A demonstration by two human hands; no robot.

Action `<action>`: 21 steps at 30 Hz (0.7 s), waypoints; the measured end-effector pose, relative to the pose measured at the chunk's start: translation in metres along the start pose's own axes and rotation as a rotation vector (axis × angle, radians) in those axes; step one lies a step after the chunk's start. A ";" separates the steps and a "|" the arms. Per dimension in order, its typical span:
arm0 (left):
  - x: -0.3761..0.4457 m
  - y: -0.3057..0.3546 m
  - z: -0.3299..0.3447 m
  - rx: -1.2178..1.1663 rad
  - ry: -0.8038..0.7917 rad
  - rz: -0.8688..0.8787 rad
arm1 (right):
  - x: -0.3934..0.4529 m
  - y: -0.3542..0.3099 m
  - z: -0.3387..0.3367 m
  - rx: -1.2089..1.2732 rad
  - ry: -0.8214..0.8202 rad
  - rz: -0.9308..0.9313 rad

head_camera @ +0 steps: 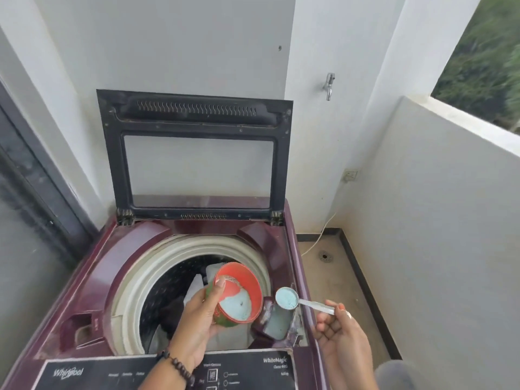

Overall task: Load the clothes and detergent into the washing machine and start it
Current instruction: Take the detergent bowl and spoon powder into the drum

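The left hand (197,319) gripped the tilted red detergent tub (239,294) over the drum; the right hand (342,330) pinched a heaped scoop (287,297) above the open detergent drawer (280,322). Loose, light powder probably spills easily, so hold level by the handle's end.

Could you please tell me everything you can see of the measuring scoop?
The measuring scoop is small, with a round bowl heaped with pale blue powder and a thin clear, plastic-looking handle. The right hand pinches the handle's end, holding it about level above the open detergent drawer, just right of the orange cup.
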State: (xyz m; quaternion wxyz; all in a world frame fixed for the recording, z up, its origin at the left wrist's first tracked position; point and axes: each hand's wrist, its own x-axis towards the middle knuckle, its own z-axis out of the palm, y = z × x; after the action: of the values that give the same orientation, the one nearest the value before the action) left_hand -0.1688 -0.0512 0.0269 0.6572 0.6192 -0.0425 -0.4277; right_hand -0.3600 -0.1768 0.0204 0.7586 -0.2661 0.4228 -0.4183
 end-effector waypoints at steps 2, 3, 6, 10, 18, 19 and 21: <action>0.009 -0.002 -0.013 0.007 -0.021 -0.013 | -0.002 0.016 -0.001 -0.010 0.047 -0.032; 0.015 -0.003 -0.018 0.012 -0.035 -0.023 | -0.003 0.023 -0.001 -0.011 0.068 -0.053; 0.028 -0.004 -0.023 0.041 -0.087 -0.044 | -0.007 0.033 0.000 -0.001 0.105 -0.123; 0.053 -0.008 -0.025 0.111 -0.096 -0.059 | -0.014 0.042 0.001 -0.045 0.136 -0.239; 0.092 -0.024 -0.037 0.280 -0.194 -0.151 | -0.023 0.067 0.005 -0.485 0.141 -0.554; 0.093 -0.025 -0.037 0.278 -0.200 -0.173 | -0.022 0.072 0.003 -0.620 0.150 -0.621; 0.095 -0.025 -0.036 0.242 -0.206 -0.201 | -0.021 0.079 -0.002 -0.866 0.114 -0.748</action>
State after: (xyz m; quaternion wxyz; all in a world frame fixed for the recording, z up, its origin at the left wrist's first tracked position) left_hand -0.1004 -0.0781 -0.0478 0.5242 0.6476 -0.0988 -0.5441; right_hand -0.3352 -0.1184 -0.0318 0.3572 -0.6609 0.4729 -0.4605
